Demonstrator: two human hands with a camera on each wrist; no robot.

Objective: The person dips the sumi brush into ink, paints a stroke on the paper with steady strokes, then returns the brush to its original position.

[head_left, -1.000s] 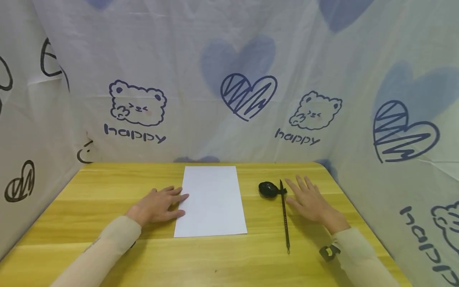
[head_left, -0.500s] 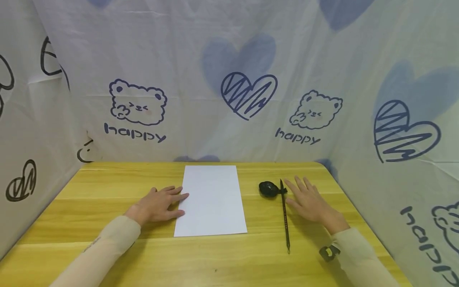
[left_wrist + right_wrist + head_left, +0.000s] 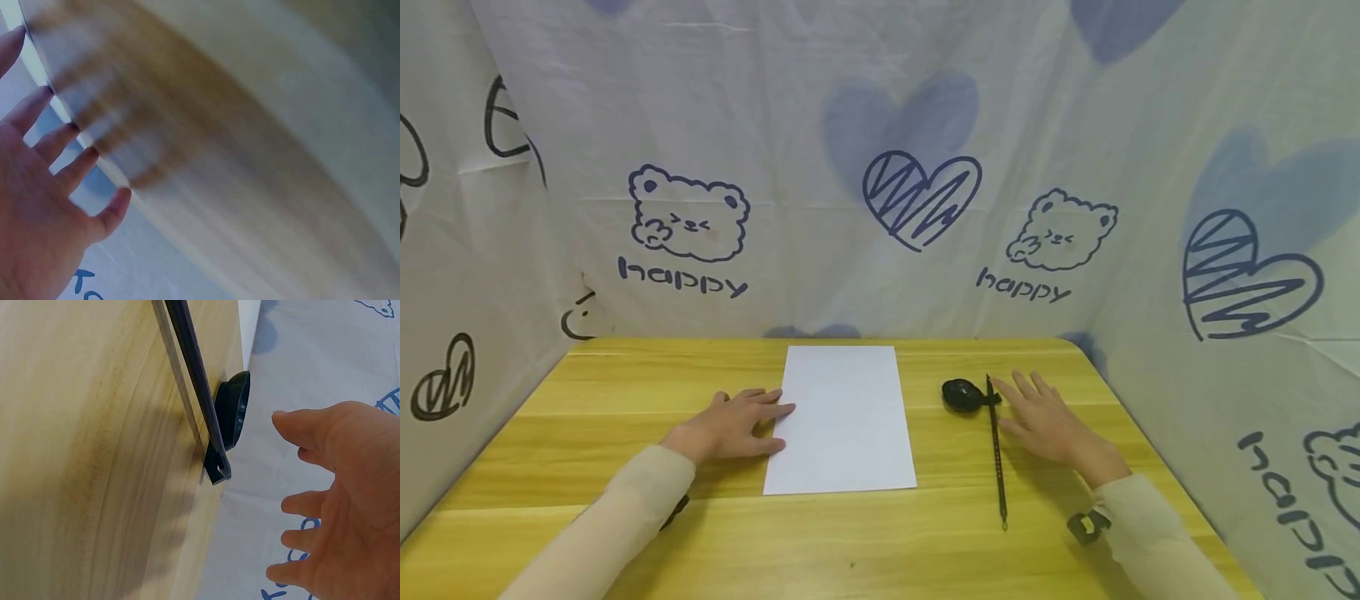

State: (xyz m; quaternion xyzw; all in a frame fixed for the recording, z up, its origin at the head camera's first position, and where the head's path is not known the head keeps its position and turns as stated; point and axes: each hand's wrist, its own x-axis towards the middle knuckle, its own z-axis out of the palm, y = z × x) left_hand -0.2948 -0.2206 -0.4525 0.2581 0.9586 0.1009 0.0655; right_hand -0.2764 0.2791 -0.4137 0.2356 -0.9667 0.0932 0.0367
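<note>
A blank white sheet of paper [image 3: 846,417] lies upright on the table in the head view. My left hand [image 3: 730,429] reaches in from the left with spread fingers, fingertips over the sheet's left edge. To the right of the sheet sits a small black dish [image 3: 961,396] with a short handle. A slim dark writing brush [image 3: 997,462] leans its tip end across that handle, its looped end toward me. Just right of the brush, my right hand [image 3: 1048,427] is held palm down with extended fingers and grips nothing. The right wrist view shows the hand [image 3: 362,494] apart from the brush and dish.
The yellow wood-grain table [image 3: 850,542] ends at a white curtain [image 3: 805,167] printed with bears and hearts, which also hangs along both sides. A dark wrist strap [image 3: 1087,527] shows at the right cuff.
The fingers of my right hand have shifted very slightly left, and my left forearm has turned a little. Paper, dish and brush stay where they were.
</note>
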